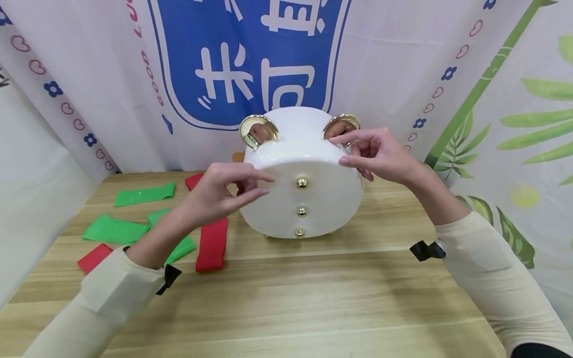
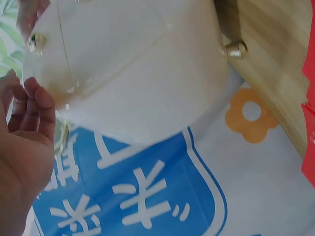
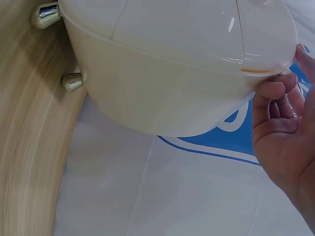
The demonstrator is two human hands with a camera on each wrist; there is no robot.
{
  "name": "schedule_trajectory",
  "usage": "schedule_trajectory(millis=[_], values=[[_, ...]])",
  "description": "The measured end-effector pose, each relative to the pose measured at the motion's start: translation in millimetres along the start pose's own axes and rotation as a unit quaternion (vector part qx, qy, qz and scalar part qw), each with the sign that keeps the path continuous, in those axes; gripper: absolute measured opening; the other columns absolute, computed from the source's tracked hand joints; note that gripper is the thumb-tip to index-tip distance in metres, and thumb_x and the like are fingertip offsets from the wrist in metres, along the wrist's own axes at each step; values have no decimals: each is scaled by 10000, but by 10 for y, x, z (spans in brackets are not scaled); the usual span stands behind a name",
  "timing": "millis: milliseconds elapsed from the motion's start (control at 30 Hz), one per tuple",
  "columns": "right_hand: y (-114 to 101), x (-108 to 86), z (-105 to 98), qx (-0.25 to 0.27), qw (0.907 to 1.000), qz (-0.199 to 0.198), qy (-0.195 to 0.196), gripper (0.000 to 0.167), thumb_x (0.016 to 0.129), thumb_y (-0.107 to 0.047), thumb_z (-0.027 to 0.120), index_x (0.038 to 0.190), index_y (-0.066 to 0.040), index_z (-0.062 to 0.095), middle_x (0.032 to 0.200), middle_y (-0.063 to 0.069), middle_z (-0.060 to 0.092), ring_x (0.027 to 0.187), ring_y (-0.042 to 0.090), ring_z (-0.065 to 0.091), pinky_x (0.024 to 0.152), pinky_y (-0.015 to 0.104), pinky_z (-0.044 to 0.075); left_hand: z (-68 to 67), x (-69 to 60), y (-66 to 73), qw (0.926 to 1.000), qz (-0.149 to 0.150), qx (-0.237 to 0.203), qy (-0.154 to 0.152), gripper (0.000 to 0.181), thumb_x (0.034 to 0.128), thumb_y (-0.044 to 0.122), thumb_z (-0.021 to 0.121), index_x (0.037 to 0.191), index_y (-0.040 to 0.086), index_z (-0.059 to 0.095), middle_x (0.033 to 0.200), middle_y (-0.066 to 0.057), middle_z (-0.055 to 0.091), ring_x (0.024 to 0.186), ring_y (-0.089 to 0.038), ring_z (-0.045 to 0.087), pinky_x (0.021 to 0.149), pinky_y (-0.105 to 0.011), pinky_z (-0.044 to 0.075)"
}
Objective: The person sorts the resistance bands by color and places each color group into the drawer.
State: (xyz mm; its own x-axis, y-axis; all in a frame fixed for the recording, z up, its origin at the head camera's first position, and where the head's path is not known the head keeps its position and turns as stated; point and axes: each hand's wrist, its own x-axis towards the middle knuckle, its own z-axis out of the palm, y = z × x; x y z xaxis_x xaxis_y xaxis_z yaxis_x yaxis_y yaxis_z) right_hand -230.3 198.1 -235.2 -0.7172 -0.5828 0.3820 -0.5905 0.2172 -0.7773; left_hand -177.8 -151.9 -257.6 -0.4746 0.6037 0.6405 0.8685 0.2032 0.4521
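A glossy white rounded box (image 1: 277, 211) stands on the table in the head view, with two gold ear-shaped pieces (image 1: 258, 132) on top and a column of three gold knobs (image 1: 302, 183) down its front. My left hand (image 1: 228, 188) is at the left of the front face, thumb and forefinger reaching toward it and holding nothing; contact is hard to tell. At the upper right edge, my right hand (image 1: 380, 154) touches the box near the right ear with forefinger and thumb extended. Thin seams cross the white surface (image 3: 172, 29) in the right wrist view, and short gold feet (image 3: 74, 81) show below.
Flat green strips (image 1: 116, 230) and red strips (image 1: 212, 246) lie on the wooden table (image 1: 304, 308) to the left of the box, partly behind my left forearm. A printed curtain (image 1: 376, 59) hangs close behind.
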Motion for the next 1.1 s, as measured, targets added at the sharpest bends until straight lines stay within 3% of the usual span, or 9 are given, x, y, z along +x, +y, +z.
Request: schedule_trajectory(millis=[100, 267, 467, 800, 933, 1100], values=[[15, -3, 4, -48, 10000, -27, 53, 378, 913, 79, 704, 1290, 64, 676, 582, 92, 547, 414, 144, 479, 396, 247, 415, 107, -26, 21, 9999, 95, 81, 95, 348, 785, -174, 791, 1090, -12, 758, 714, 20, 589, 612, -86, 537, 579, -195, 507], [31, -1, 8, -41, 10000, -50, 62, 380, 915, 74, 703, 1294, 60, 676, 586, 95, 550, 414, 147, 482, 395, 249, 420, 274, -65, 44, 9997, 46, 220, -25, 315, 802, -133, 802, 1092, -16, 767, 736, -12, 649, 598, -76, 552, 539, -223, 513], [50, 0, 16, 52, 9999, -115, 97, 379, 905, 105, 694, 1283, 92, 665, 574, 92, 544, 402, 137, 479, 389, 245, 412, 480, -112, 3, 9989, -283, 296, -216, 312, 824, -86, 812, 1129, -31, 771, 883, -89, 751, 646, -109, 639, 588, -228, 560], [59, -2, 19, 149, 9998, -89, 79, 375, 910, 99, 696, 1283, 95, 663, 570, 94, 540, 400, 138, 486, 392, 249, 419, 763, -128, -91, 9957, -732, 283, -483, 275, 855, -48, 805, 1125, -12, 773, 1021, -130, 771, 686, -128, 707, 607, -193, 564], [57, -3, 11, 188, 9998, -102, 44, 365, 913, 100, 695, 1277, 95, 665, 566, 100, 533, 399, 148, 490, 389, 259, 429, 835, -124, -78, 9948, -894, 262, -418, 292, 859, -48, 802, 1148, -24, 765, 1016, -151, 776, 705, -159, 742, 636, -184, 574], [58, -2, 2, 247, 9997, -95, 6, 363, 915, 101, 693, 1277, 94, 666, 571, 103, 526, 402, 157, 494, 387, 268, 437, 938, -137, -105, 9965, -813, 164, -142, 267, 869, -74, 779, 1134, -47, 758, 981, -156, 776, 707, -181, 750, 666, -197, 587]])
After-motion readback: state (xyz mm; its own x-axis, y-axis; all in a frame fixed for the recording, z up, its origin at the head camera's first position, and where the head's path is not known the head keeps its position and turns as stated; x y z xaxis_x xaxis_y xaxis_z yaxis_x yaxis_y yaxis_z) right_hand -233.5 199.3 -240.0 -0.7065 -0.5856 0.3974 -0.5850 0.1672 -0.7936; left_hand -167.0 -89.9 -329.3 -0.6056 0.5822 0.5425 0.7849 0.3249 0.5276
